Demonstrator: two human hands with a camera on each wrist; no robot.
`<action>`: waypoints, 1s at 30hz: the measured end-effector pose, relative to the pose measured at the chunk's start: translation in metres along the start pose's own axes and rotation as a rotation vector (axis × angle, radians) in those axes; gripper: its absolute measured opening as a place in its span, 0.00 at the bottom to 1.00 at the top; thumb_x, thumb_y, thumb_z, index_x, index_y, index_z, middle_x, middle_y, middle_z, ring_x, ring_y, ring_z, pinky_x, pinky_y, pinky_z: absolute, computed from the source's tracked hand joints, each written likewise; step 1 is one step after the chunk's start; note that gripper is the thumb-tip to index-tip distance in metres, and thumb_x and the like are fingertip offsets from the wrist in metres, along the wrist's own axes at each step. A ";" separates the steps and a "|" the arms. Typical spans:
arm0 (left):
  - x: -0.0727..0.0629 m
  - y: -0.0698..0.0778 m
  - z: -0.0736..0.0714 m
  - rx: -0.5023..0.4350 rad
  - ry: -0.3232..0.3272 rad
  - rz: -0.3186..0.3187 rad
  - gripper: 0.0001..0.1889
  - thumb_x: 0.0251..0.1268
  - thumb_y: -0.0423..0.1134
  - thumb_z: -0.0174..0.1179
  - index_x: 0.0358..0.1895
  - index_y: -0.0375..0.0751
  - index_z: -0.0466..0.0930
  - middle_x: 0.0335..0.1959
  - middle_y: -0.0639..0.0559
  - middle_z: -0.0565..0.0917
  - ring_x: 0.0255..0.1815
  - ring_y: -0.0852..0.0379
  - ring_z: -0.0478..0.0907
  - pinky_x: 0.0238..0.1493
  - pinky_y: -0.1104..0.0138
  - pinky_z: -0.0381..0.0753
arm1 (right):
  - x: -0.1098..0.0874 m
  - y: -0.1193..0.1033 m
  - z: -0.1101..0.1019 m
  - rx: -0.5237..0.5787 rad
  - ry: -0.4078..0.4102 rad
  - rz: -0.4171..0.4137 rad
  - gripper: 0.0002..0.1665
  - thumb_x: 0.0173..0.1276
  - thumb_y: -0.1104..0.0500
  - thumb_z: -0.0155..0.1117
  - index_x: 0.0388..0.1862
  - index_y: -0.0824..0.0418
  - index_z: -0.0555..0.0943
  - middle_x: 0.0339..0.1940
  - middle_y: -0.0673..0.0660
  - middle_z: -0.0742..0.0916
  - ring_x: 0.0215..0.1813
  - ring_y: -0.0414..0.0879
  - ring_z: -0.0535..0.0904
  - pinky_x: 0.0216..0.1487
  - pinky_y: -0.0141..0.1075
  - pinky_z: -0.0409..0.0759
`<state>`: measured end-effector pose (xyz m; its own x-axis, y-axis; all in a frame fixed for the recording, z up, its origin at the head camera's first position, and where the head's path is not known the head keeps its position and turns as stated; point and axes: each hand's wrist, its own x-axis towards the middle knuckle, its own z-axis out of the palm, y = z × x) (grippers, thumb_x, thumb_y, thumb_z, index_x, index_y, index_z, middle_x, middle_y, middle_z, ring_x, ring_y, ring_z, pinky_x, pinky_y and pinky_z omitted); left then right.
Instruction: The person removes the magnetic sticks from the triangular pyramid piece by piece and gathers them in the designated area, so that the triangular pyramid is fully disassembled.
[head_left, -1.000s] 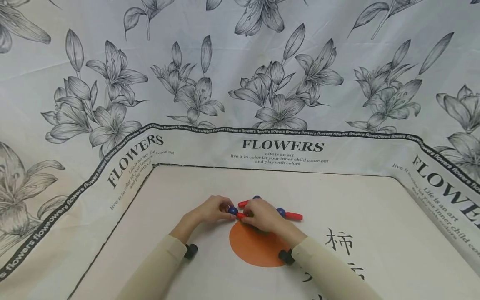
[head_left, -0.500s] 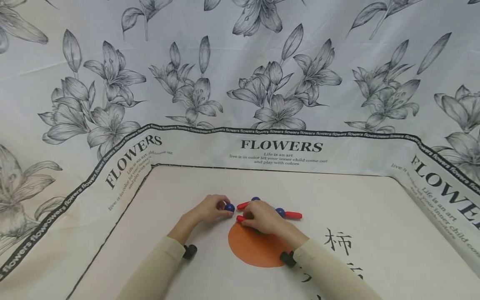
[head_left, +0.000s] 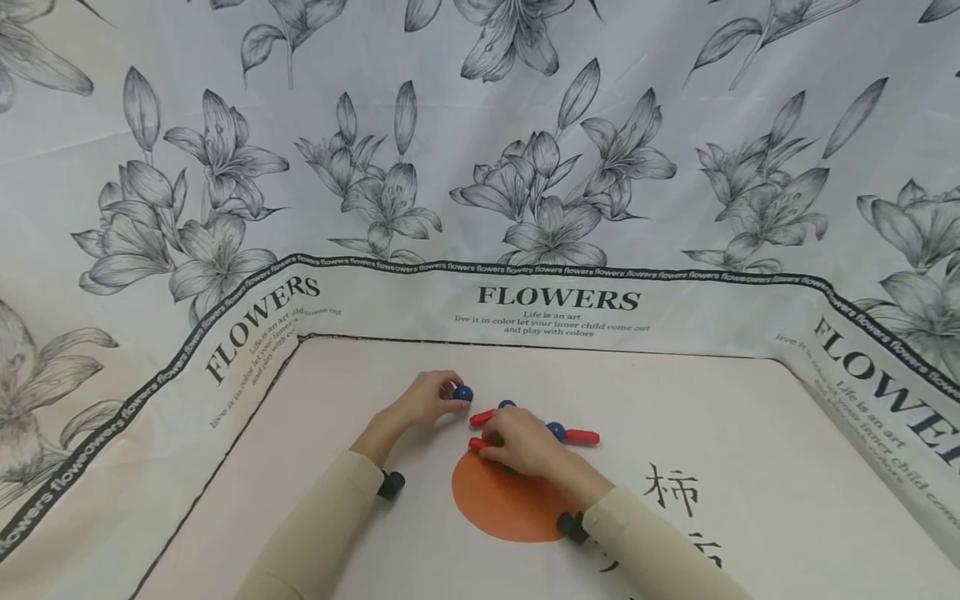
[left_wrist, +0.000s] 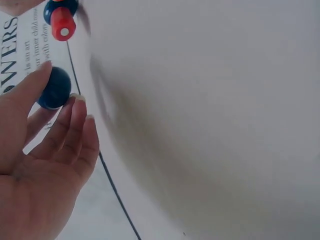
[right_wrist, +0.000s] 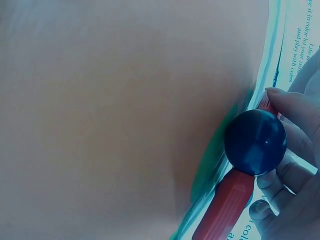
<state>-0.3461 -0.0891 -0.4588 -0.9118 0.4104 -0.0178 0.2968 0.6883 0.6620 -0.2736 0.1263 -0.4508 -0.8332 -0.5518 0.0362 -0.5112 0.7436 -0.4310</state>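
By the orange circle [head_left: 502, 504], the right hand [head_left: 522, 442] is pinching a red stick [head_left: 477, 445], probably light and stiff, while farther across the tabletop [head_left: 408, 554] the left hand [head_left: 429, 398] is gripping a likely hard, slippery blue ball [head_left: 464, 393], best held around its middle.

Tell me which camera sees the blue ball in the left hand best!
The left wrist view. There the blue ball looks big, pinched in the left hand, with most of it showing. The head view shows it too, but tiny. In the right wrist view, I can't pick it out.
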 end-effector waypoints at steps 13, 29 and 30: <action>0.033 -0.010 0.005 0.004 0.149 -0.171 0.17 0.71 0.43 0.67 0.56 0.41 0.78 0.43 0.46 0.80 0.44 0.49 0.75 0.48 0.57 0.78 | -0.006 -0.002 0.000 -0.025 0.015 -0.013 0.08 0.64 0.53 0.77 0.39 0.54 0.90 0.28 0.43 0.82 0.36 0.41 0.74 0.40 0.34 0.75; 0.037 -0.008 0.004 0.015 0.147 -0.191 0.21 0.69 0.44 0.68 0.60 0.41 0.77 0.45 0.45 0.81 0.44 0.48 0.76 0.51 0.54 0.79 | -0.015 0.001 -0.007 -0.033 0.024 -0.012 0.10 0.63 0.55 0.78 0.41 0.56 0.89 0.33 0.48 0.82 0.40 0.42 0.74 0.43 0.37 0.77; 0.036 -0.008 0.003 0.012 0.146 -0.188 0.22 0.69 0.44 0.68 0.61 0.41 0.77 0.45 0.45 0.81 0.44 0.48 0.76 0.52 0.54 0.79 | -0.016 0.001 -0.007 -0.034 0.026 -0.015 0.09 0.63 0.55 0.78 0.40 0.57 0.89 0.33 0.48 0.82 0.39 0.42 0.74 0.43 0.37 0.77</action>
<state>-0.3808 -0.0782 -0.4673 -0.9824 0.1841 -0.0313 0.1202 0.7518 0.6484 -0.2624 0.1385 -0.4451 -0.8305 -0.5532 0.0654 -0.5297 0.7481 -0.3996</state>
